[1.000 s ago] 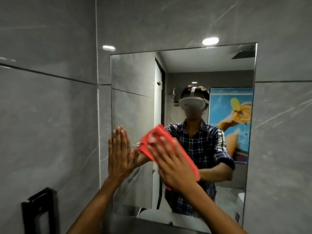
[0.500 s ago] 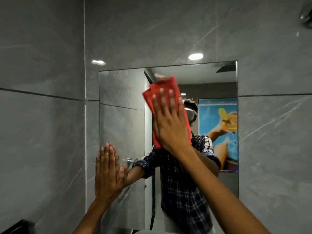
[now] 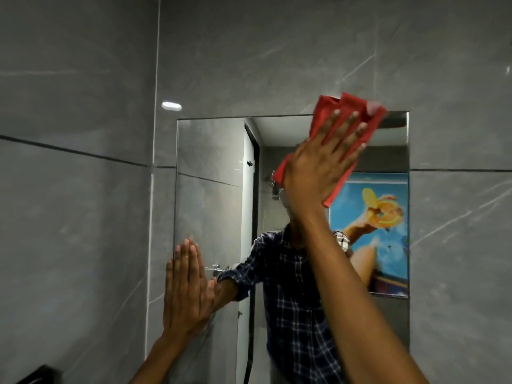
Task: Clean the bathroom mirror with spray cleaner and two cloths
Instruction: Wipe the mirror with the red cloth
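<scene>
A rectangular mirror (image 3: 210, 189) is set into the grey tiled wall ahead. My right hand (image 3: 318, 167) presses a red cloth (image 3: 346, 109) flat against the glass at the mirror's upper right, and the cloth's top edge overlaps the mirror's top rim. My left hand (image 3: 185, 289) rests flat on the mirror's lower left edge, fingers straight and together, holding nothing. The mirror reflects a person in a checked shirt and both arms. No spray bottle or second cloth is in view.
Grey marble-look tiles (image 3: 69, 217) cover the wall around the mirror, with a corner at the left. A black fixture (image 3: 41, 375) pokes in at the bottom left. The mirror reflects a colourful poster (image 3: 385, 217) and a door.
My right hand has swept the red cloth from the mirror's middle up and to the right, to the top right corner. The left hand has stayed flat on the lower left edge.
</scene>
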Tool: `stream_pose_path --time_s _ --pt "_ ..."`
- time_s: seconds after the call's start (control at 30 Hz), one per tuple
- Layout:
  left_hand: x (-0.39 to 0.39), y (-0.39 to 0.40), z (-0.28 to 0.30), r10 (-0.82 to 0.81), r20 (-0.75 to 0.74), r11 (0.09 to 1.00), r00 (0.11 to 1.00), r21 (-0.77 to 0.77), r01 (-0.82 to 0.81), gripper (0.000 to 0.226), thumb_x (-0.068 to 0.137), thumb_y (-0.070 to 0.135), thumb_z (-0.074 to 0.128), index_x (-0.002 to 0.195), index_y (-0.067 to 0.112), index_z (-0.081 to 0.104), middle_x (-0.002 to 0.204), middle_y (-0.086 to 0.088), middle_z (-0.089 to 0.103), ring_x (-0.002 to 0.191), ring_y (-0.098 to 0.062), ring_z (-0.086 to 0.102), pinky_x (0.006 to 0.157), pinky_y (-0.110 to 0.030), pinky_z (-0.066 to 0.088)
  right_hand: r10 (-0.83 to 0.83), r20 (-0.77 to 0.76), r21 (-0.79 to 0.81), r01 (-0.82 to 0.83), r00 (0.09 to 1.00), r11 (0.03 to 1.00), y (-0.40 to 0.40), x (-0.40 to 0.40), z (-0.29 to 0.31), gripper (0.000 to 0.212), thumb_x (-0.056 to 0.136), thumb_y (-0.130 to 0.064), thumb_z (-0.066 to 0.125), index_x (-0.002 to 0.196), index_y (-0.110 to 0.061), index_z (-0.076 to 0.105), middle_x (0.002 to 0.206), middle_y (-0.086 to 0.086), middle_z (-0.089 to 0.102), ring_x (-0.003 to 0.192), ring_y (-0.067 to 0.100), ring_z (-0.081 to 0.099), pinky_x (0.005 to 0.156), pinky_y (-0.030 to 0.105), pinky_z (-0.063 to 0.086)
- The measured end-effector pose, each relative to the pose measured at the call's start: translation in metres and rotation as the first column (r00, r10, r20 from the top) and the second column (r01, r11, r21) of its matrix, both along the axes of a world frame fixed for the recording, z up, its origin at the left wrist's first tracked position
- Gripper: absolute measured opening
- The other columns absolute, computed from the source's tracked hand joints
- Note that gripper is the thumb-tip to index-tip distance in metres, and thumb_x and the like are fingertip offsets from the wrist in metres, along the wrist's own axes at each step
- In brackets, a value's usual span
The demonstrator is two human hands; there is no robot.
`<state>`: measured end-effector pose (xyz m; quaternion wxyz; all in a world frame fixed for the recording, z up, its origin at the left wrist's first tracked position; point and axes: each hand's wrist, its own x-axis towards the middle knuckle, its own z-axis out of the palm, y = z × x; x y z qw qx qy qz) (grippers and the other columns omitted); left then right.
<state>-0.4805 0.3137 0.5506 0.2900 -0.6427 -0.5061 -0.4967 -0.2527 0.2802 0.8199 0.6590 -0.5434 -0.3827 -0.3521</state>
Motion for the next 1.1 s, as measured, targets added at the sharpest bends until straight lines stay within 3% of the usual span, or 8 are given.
stream_pose_path --time_s 0.23,0.4,0.53,0.6,0.73,0.87,0.97,1.1 --pt "-0.007 0.011 -0.006 0.023 -0.003 1.000 1.000 -0.019 -0.023 0.074 0.104 0.046 0.015 0.164 0.004 0.011 0.175 -0.013 0.007 0.163 -0.031 0.010 0.132 -0.051 0.011 0.242 0.425 -0.083 -0.229 0.872 0.970 0.020 -0.138 -0.013 0.073 0.099 -0.023 0.031 0.167 -0.007 0.010 0.175 0.021 0.004 0.163 0.039 0.002 0.131 0.059 0.006" --pt "-0.004 0.011 -0.005 -0.010 0.021 0.999 1.000 0.037 0.009 0.074 0.105 0.049 0.017 0.165 0.007 0.008 0.176 -0.013 0.007 0.163 -0.029 0.010 0.133 -0.047 0.006 0.266 0.789 -0.263 -0.086 0.554 0.961 0.030 -0.150 -0.047 0.075 0.101 -0.019 0.035 0.167 -0.011 0.001 0.176 0.018 -0.006 0.163 0.035 -0.007 0.131 0.057 0.000" --pt "-0.022 0.009 -0.006 0.063 -0.099 0.996 0.993 0.071 -0.056 0.074 0.105 0.049 0.020 0.165 0.006 0.007 0.175 -0.015 0.007 0.163 -0.030 0.008 0.131 -0.054 0.014 0.255 0.908 -0.292 0.064 0.332 0.954 0.018 -0.079 -0.090 0.081 0.100 -0.034 0.042 0.168 -0.018 0.001 0.177 0.011 -0.005 0.164 0.031 -0.006 0.131 0.057 0.004" --pt "-0.031 0.010 -0.005 0.060 -0.114 0.996 0.992 0.066 -0.053 0.076 0.105 0.050 0.020 0.165 0.007 0.004 0.175 -0.014 0.004 0.163 -0.030 0.005 0.129 -0.057 0.015 0.197 0.884 -0.254 0.084 0.424 0.963 0.010 -0.029 -0.112 0.081 0.100 -0.040 0.042 0.168 -0.019 0.003 0.177 0.011 -0.003 0.164 0.030 -0.004 0.130 0.059 0.008" --pt "-0.029 0.007 -0.002 0.050 -0.106 0.997 0.993 0.062 -0.043 0.077 0.104 0.051 0.019 0.165 0.009 -0.003 0.176 -0.013 -0.003 0.164 -0.031 0.001 0.131 -0.054 0.009 0.087 0.522 -0.213 0.031 0.848 0.977 -0.003 0.027 -0.165 0.084 0.097 -0.036 0.044 0.168 -0.019 0.001 0.176 0.014 -0.003 0.164 0.034 0.000 0.132 0.058 0.005" --pt "-0.030 0.006 0.000 0.072 -0.114 0.996 0.991 0.055 -0.066 0.077 0.104 0.050 0.020 0.165 0.010 -0.005 0.175 -0.014 -0.004 0.163 -0.030 -0.001 0.131 -0.054 0.008 0.099 0.352 -0.209 -0.025 0.931 0.978 -0.001 -0.006 -0.205 0.082 0.098 -0.037 0.041 0.168 -0.018 0.003 0.177 0.012 0.001 0.163 0.036 0.002 0.131 0.057 0.005" --pt "-0.030 0.006 -0.001 0.079 -0.113 0.996 0.990 0.043 -0.075 0.079 0.102 0.046 0.027 0.165 0.010 -0.004 0.175 -0.017 0.004 0.163 -0.029 -0.002 0.130 -0.058 0.011 0.174 0.613 -0.225 -0.040 0.771 0.973 0.006 -0.018 -0.230 0.079 0.100 -0.033 0.044 0.168 -0.015 0.007 0.177 0.012 -0.001 0.163 0.036 0.005 0.131 0.057 0.000" --pt "-0.023 -0.005 0.004 0.124 -0.112 0.991 0.986 -0.042 -0.129 0.078 0.104 0.052 0.010 0.164 0.002 0.008 0.173 -0.021 0.008 0.162 -0.038 0.007 0.129 -0.061 0.009 0.246 0.918 -0.270 0.034 0.312 0.962 0.007 -0.005 -0.276 0.066 0.105 -0.022 0.034 0.167 -0.011 0.015 0.176 0.012 0.014 0.163 0.036 0.011 0.132 0.056 -0.002"
